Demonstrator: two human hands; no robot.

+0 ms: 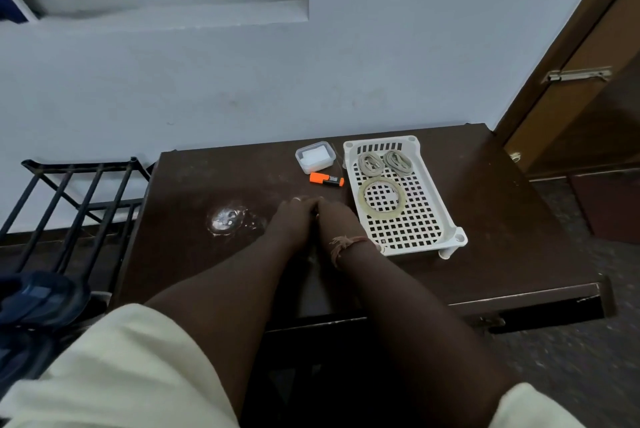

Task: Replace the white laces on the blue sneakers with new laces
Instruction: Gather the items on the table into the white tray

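A white perforated plastic tray [426, 226] sits on the dark brown table [502, 219], right of the person's hands. Inside it, at the far end, lie two coiled bundles of pale grey laces [370, 164] side by side, and nearer the middle a roll of clear tape [382, 196] lies flat. Left of the tray stands a small lidded clear plastic box [315, 156] holding something white; an orange highlighter [326, 179] lies just in front of it. The left hand [294, 216] and right hand [334, 218] rest pressed together on the tabletop, fingers extended, holding nothing. A dark blue sneaker [41, 299] sits at the lower left, off the table beside a black metal rack [79, 199].
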